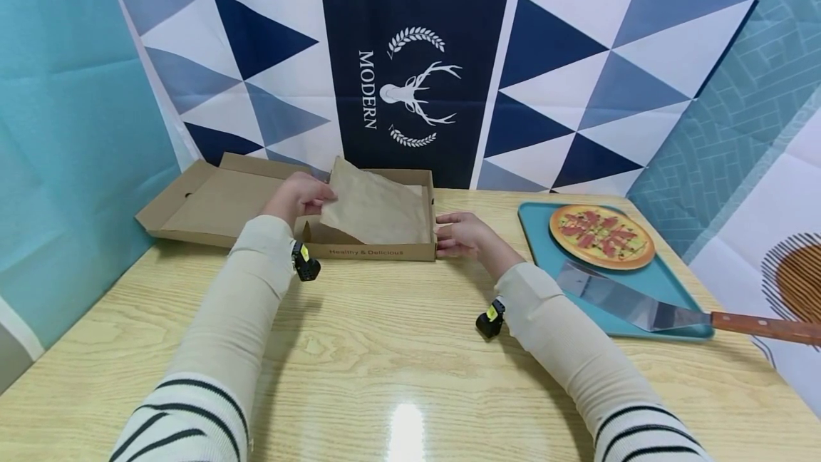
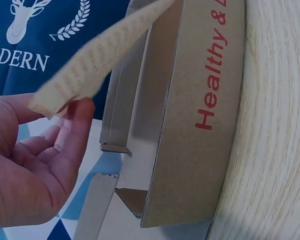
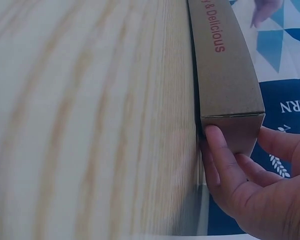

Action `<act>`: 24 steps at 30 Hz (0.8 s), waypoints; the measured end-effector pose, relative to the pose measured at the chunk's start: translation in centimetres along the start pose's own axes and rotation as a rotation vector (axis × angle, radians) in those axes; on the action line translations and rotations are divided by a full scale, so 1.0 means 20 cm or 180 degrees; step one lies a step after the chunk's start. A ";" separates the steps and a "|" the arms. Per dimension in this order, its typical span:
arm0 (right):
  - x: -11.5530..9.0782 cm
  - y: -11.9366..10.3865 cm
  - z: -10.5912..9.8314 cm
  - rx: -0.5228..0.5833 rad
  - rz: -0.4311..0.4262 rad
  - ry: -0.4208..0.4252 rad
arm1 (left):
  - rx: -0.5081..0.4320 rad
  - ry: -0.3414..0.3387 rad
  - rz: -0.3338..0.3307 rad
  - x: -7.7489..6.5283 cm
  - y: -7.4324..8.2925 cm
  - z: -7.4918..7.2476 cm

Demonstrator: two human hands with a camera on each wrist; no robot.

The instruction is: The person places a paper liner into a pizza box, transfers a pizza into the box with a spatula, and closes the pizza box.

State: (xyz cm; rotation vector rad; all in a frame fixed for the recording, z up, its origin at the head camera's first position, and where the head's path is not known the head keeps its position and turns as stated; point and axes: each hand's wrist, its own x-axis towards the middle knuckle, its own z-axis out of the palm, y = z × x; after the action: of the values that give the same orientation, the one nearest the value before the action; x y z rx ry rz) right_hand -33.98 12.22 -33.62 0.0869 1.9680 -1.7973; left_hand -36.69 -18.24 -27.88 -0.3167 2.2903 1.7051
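My left hand pinches the left edge of a sheet of brown paper between thumb and fingers. The sheet slants up, its right part lying inside an open cardboard pizza box. Faint print shows on the paper in the left wrist view. Against the outer right wall of the box, the fingers of my right hand press with little bend, the thumb near that wall's other edge. The box's lid lies folded out to the left.
On the right stands a teal tray bearing a pizza. A wide metal spatula lies on the tray, its wooden handle jutting past the right edge. A patterned cloth hangs behind the wooden table.
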 end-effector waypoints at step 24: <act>0.00 0.01 0.00 -0.0039 -0.0014 0.0039 | 0.1062 -0.0364 -0.0107 0.00 -0.06 0.04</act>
State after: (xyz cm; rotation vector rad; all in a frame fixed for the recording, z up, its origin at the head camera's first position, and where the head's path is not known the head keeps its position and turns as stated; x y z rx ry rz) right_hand -33.90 12.24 -33.72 0.0899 1.9889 -1.7916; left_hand -36.16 -17.85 -29.22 -0.1814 2.4142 1.2596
